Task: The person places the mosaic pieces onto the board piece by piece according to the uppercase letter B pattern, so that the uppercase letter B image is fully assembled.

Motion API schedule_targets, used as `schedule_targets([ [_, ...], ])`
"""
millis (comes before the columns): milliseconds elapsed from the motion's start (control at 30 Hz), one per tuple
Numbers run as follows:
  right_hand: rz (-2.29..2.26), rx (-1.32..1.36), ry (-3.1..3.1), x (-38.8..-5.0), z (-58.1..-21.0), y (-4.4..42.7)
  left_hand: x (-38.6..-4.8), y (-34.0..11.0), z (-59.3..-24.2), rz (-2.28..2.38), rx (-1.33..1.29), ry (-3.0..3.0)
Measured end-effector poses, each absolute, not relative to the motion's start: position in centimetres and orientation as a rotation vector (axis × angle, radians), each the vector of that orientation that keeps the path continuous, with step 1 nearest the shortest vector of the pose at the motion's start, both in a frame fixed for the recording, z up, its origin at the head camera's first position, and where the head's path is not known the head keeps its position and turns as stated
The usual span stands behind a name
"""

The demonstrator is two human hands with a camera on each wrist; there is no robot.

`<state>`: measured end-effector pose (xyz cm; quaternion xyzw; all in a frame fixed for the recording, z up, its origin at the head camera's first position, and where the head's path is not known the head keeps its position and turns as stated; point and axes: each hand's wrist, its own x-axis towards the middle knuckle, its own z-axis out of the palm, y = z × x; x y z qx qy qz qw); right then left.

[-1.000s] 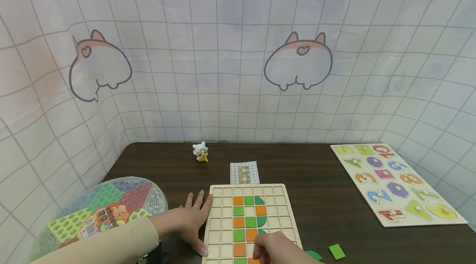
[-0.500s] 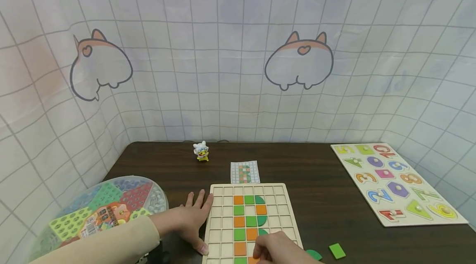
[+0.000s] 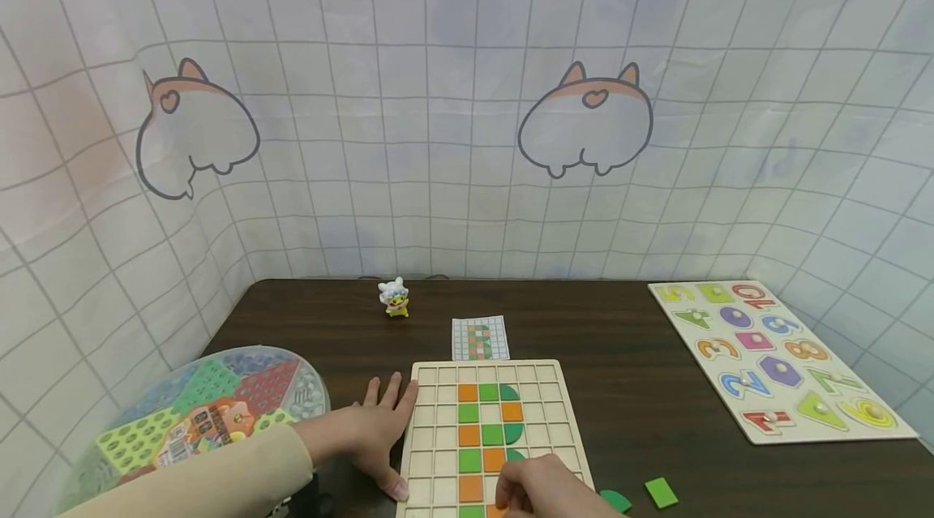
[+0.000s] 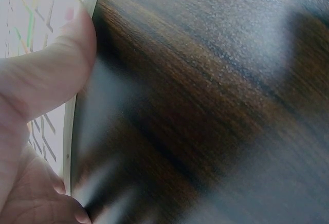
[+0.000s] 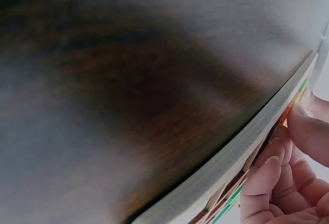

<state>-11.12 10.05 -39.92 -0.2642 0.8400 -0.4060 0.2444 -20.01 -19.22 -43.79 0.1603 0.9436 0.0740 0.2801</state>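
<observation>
A pale wooden grid board (image 3: 432,437) lies at the table's near side, set with orange, green square and green rounded tiles in its middle columns. My left hand (image 3: 375,430) rests spread along its left edge, fingertips and thumb on the rim; the left wrist view shows the thumb (image 4: 56,59) over that edge. Low on the board, my right hand (image 3: 547,490) has its fingers curled, thumb and index at an orange tile (image 3: 496,511) in the lowest visible row. In the right wrist view that hand (image 5: 288,172) partly hides the orange tile (image 5: 289,110).
Right of the board lie a loose green square tile (image 3: 661,493) and a green rounded tile (image 3: 616,500). A pattern card (image 3: 479,338) lies behind the board. A number-and-shape puzzle (image 3: 781,364) is at right, a round game board (image 3: 212,413) at left, and a small figurine (image 3: 395,297) at back.
</observation>
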Motion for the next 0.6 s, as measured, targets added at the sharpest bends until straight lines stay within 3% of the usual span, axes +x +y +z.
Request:
schedule_targets([
  [333,-1.110,-0.722,2.288,-11.0,-39.9,10.5,-19.9,-19.2,-43.9,0.202,0.442,2.545],
  [600,-1.146,-0.869,2.272,-12.3,-40.9,13.8,-20.0,-19.4,-43.9,0.215,0.448,2.535],
])
